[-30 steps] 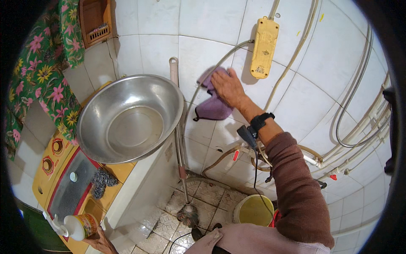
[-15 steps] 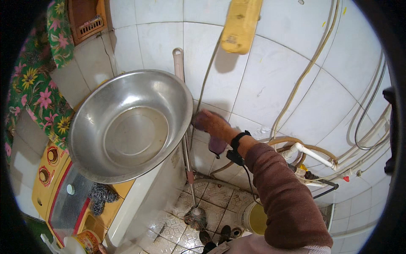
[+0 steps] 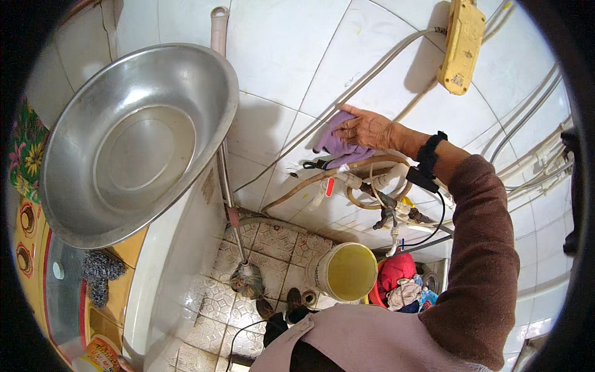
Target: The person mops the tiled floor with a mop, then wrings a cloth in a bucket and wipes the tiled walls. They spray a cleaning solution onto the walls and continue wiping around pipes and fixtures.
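My right hand (image 3: pixel 370 128) is closed on a purple cloth (image 3: pixel 339 141) and holds it against the white tiled wall, beside a grey cable and above the water pipes. A small black loop hangs from the cloth. Of my left hand (image 3: pixel 126 364) only a sliver of finger shows at the lower left, beside a tub with an orange and yellow label (image 3: pixel 102 352); the rest of it is out of the picture. A large steel basin (image 3: pixel 142 149) stands tilted on the washing machine (image 3: pixel 158 273).
A long-handled mop (image 3: pixel 230 204) leans behind the basin. White pipes and a brown hose (image 3: pixel 310 183) run along the wall below a yellow box (image 3: pixel 460 49). A bucket (image 3: pixel 347 273) and a red tub of clothes (image 3: pixel 396 282) stand on the floor. A steel scouring pad (image 3: pixel 99 273) lies on the washer.
My right hand and the cloth have moved right and up along the wall, away from the basin's edge. The view has swung right, bringing the red tub of clothes into sight.
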A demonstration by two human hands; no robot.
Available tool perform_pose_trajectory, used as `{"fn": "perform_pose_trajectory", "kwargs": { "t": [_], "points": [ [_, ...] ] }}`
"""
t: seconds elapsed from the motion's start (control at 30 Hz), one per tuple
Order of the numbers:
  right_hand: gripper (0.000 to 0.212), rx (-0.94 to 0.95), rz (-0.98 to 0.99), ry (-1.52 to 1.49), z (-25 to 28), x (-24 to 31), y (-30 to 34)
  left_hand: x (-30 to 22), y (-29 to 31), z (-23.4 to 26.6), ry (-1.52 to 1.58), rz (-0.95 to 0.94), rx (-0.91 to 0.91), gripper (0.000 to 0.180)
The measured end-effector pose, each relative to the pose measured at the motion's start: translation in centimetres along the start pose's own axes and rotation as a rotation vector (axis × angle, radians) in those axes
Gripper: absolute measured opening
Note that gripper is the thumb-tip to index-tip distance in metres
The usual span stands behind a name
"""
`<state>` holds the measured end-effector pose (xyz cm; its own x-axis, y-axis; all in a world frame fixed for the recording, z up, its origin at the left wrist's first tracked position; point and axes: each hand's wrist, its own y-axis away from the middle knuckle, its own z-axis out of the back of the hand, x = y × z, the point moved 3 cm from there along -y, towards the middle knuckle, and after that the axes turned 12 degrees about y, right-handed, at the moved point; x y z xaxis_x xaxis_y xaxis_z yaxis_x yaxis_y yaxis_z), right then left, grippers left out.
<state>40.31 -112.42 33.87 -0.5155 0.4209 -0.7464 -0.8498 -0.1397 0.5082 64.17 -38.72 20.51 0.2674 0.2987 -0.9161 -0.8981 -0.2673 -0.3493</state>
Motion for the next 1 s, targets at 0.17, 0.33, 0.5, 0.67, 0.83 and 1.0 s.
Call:
{"fn": "perform_pose_trajectory", "kwargs": {
  "t": [0.17, 0.33, 0.5, 0.67, 0.83, 1.0],
  "points": [
    [0.024, 0.135, 0.323, -0.045, -2.4, 3.8, -7.1, -2.0, 0.1, -0.6, 0.203, 0.225, 0.028, 0.1],
    [0.02, 0.184, 0.437, 0.19, -3.8, 5.5, -12.8, -6.4, 1.0, -3.1, 0.047, -0.529, 0.065, 0.092],
    [0.023, 0.117, 0.128, 0.161, -3.4, 4.3, -12.3, -7.5, 1.1, -3.6, -0.149, -0.478, 0.042, 0.087],
    [0.02, -0.083, 0.008, -0.018, -2.1, 2.4, -5.7, -8.0, 1.1, -3.4, -0.184, -0.516, -0.018, 0.092],
    [0.007, -0.31, -0.173, 0.066, 0.6, 0.3, 0.7, -7.8, 4.8, -2.1, 0.292, -0.333, -0.156, 0.091],
    [0.008, -0.344, -0.396, 0.105, 4.1, -2.7, 5.8, -9.4, 10.9, -3.5, 0.11, -0.152, 0.163, 0.086]
  ]
}}
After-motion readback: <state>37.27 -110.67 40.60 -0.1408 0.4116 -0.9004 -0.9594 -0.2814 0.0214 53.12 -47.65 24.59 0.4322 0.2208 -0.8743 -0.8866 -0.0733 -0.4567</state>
